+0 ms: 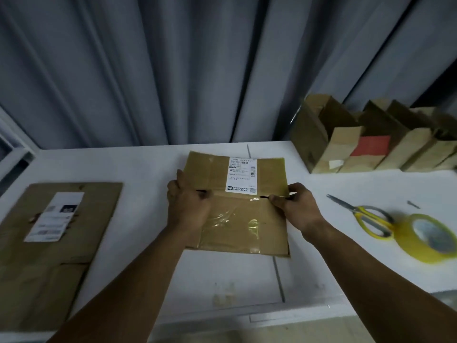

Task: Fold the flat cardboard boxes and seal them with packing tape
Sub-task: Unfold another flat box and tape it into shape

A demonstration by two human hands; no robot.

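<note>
Both hands — left hand (pixel 188 201), right hand (pixel 294 206) — pinch the side edges of one flat brown cardboard box (pixel 237 204) at table centre. At two o'clock stands a row of folded brown boxes (pixel 371 142); I can't tell their contents or count. At three o'clock lie one yellow tape roll (pixel 427 237) and one pair of yellow-handled scissors (pixel 366 216) — at nine, a flattened brown cardboard stack (pixel 49 243).

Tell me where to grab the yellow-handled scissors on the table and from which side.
Take the scissors by the yellow handle loops, coming from above on the near right, beside the tape roll. They lie flat, closed blades pointing to the far left, handles towards the roll, so a right-hand grip there likely stays clear of the tips.
</note>
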